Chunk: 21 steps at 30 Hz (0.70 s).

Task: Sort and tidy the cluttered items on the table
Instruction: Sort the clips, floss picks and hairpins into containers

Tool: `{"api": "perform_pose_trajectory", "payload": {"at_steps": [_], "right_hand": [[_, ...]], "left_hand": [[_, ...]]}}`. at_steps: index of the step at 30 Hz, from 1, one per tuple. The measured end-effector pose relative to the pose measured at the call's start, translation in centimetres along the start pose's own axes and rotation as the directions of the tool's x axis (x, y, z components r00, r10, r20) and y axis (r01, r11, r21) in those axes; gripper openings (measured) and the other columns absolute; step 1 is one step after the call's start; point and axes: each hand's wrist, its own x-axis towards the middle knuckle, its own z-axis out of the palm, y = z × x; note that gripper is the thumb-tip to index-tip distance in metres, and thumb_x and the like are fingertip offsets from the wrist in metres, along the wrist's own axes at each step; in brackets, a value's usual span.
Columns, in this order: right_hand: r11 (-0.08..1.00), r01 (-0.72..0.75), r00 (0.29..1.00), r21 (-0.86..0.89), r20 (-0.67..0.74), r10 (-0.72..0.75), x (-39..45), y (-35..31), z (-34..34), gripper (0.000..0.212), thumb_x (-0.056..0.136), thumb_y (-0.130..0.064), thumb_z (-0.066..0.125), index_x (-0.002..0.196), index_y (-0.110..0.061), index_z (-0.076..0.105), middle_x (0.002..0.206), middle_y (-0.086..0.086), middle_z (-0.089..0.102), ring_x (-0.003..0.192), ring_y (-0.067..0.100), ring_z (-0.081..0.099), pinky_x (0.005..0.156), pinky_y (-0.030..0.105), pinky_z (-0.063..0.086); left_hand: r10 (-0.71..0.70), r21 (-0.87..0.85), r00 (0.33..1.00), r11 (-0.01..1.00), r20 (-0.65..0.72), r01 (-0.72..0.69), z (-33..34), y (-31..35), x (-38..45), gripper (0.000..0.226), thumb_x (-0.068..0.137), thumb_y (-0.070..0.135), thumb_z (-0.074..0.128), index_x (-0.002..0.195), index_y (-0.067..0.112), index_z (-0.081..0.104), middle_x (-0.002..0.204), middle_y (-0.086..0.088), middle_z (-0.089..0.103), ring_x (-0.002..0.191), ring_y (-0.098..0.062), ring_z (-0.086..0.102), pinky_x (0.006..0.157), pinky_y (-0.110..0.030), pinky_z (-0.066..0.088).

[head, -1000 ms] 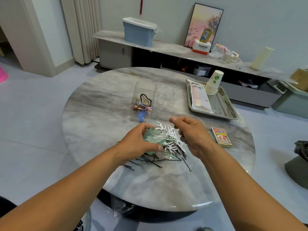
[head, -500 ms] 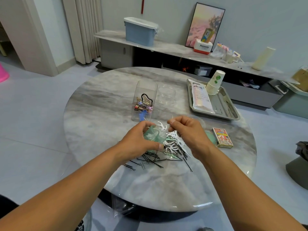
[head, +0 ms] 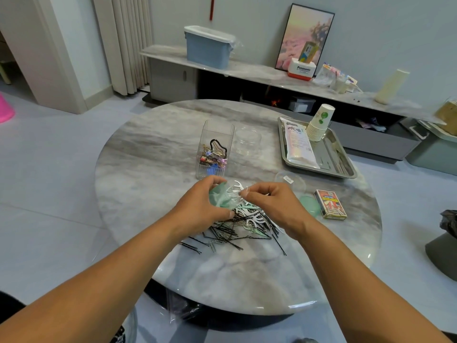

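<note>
A heap of white floss picks and black hairpins [head: 247, 226] lies in the middle of the round marble table [head: 153, 154]. My left hand [head: 205, 206] grips a small green container [head: 221, 198] just above the heap, with a few floss picks sticking out of it. My right hand [head: 269, 204] pinches a white floss pick [head: 241, 193] at the container's mouth. Behind the hands stands a clear square box [head: 214, 151] holding hair clips, and beside it a clear round jar [head: 247, 142].
A green lid [head: 310, 205], a clear lid [head: 290, 181] and a card pack [head: 330, 204] lie to the right. A steel tray [head: 346, 162] at the back right holds a pouch and stacked paper cups [head: 319, 123]. A low cabinet runs along the wall.
My right hand has moved left from above the heap and brought a floss pick to the green container. My left hand has stayed holding the container.
</note>
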Motion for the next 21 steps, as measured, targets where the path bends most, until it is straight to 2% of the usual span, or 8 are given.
{"api": "perform_pose_trajectory", "payload": {"at_steps": [3, 5, 8, 10, 12, 16, 19, 21], "right_hand": [[0.999, -0.042, 0.998, -0.016, 0.045, 0.043, -0.2, 0.5, 0.3, 0.008, 0.088, -0.015, 0.077, 0.09, -0.007, 0.079, 0.092, 0.002, 0.079, 0.079, 0.005, 0.068, 0.08, 0.022, 0.052], [0.997, -0.03, 0.997, -0.066, 0.074, 0.035, -0.4, 0.5, 0.6, 0.009, 0.091, -0.017, 0.075, 0.093, -0.01, 0.08, 0.09, -0.006, 0.077, 0.072, -0.001, 0.064, 0.071, 0.014, 0.047], [1.0, 0.0, 0.999, -0.03, -0.049, -0.001, 0.0, 0.8, 0.8, 0.013, 0.092, -0.022, 0.074, 0.104, -0.021, 0.076, 0.084, -0.001, 0.069, 0.071, 0.008, 0.059, 0.067, 0.022, 0.047], [0.997, -0.014, 0.983, 0.069, -0.179, 0.027, 0.3, 0.9, 0.5, 0.007, 0.092, -0.017, 0.074, 0.099, -0.016, 0.074, 0.08, 0.001, 0.069, 0.066, 0.009, 0.061, 0.061, 0.021, 0.047], [0.987, -0.043, 0.982, 0.157, -0.174, 0.071, 0.2, 1.1, 0.6, 0.002, 0.091, -0.01, 0.074, 0.09, -0.01, 0.074, 0.074, 0.0, 0.07, 0.063, 0.009, 0.063, 0.057, 0.018, 0.048], [0.992, -0.048, 0.995, 0.118, -0.079, 0.057, 0.0, 1.2, 1.1, 0.01, 0.09, -0.014, 0.075, 0.092, -0.004, 0.076, 0.073, 0.001, 0.067, 0.062, 0.006, 0.055, 0.056, 0.015, 0.045], [0.976, -0.099, 0.966, 0.192, -0.218, 0.141, 0.9, 1.2, 0.1, 0.01, 0.097, -0.015, 0.067, 0.099, -0.007, 0.073, 0.08, 0.003, 0.069, 0.061, 0.007, 0.056, 0.053, 0.018, 0.043], [0.983, -0.151, 0.945, 0.1, -0.278, 0.174, 1.6, 1.9, -1.2, 0.01, 0.098, -0.009, 0.063, 0.102, -0.01, 0.073, 0.086, 0.004, 0.069, 0.068, 0.01, 0.058, 0.055, 0.021, 0.044]], "left_hand": [[0.024, 0.068, 1.0, 0.997, -0.014, -0.023, -0.3, 0.1, 0.1, 0.074, 0.071, 0.017, 0.088, 0.134, 0.035, 0.052, 0.125, 0.008, 0.058, 0.101, -0.007, 0.065, 0.084, -0.025, 0.056], [0.062, 0.114, 0.998, 0.992, 0.006, -0.062, -0.3, 0.0, -0.1, 0.075, 0.073, 0.018, 0.086, 0.137, 0.034, 0.051, 0.129, 0.007, 0.056, 0.102, -0.006, 0.063, 0.081, -0.022, 0.055], [0.094, 0.196, 0.996, 0.976, 0.001, -0.092, -0.2, 0.0, -0.3, 0.075, 0.077, 0.027, 0.084, 0.142, 0.04, 0.047, 0.132, 0.007, 0.048, 0.109, -0.01, 0.057, 0.091, -0.026, 0.053], [0.092, 0.215, 0.996, 0.973, -0.011, -0.088, -0.2, -0.1, -0.4, 0.074, 0.08, 0.033, 0.081, 0.143, 0.045, 0.043, 0.132, 0.008, 0.042, 0.113, -0.011, 0.052, 0.097, -0.031, 0.05], [0.086, 0.206, 0.996, 0.975, -0.012, -0.082, -0.3, 0.0, -0.5, 0.072, 0.08, 0.036, 0.079, 0.141, 0.048, 0.042, 0.132, 0.01, 0.04, 0.113, -0.011, 0.051, 0.098, -0.033, 0.05], [0.072, 0.229, 0.997, 0.971, -0.01, -0.068, -0.2, 0.3, -0.8, 0.063, 0.076, 0.037, 0.078, 0.126, 0.052, 0.043, 0.129, 0.011, 0.047, 0.102, -0.012, 0.061, 0.089, -0.042, 0.057], [0.032, 0.26, 0.996, 0.966, -0.084, -0.009, -0.6, 0.3, -0.7, 0.056, 0.076, 0.036, 0.078, 0.114, 0.046, 0.038, 0.119, 0.01, 0.053, 0.086, -0.016, 0.067, 0.077, -0.046, 0.059], [0.021, 0.31, 0.989, 0.95, -0.143, 0.025, -1.1, 0.1, -0.4, 0.061, 0.076, 0.032, 0.079, 0.118, 0.043, 0.035, 0.123, 0.007, 0.053, 0.089, -0.017, 0.064, 0.078, -0.042, 0.057]]}}
